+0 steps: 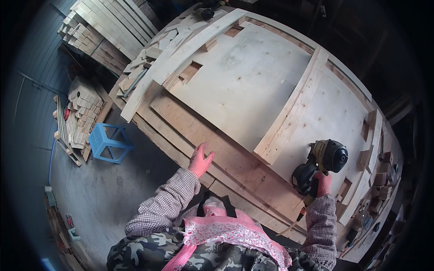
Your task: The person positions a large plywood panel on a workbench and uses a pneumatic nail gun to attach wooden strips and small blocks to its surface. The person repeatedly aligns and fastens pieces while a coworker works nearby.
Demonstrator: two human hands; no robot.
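Observation:
In a pink glove, my right hand grips the handle of a black and tan coil nail gun, with a hose at its lower end. The nailer is over the right part of a pale plywood panel; whether its nose touches the wood is hidden. A long wooden batten lies across the panel, left of the nailer. My left hand, also gloved in pink, has its fingers apart and holds nothing. It is over the near edge of the workbench, beside brown boards under the panel.
Wood offcuts lie along the bench's left side, and small blocks along its right. A blue plastic stool stands on the floor at left, near stacked wood pieces. Stacked planks rise at far left.

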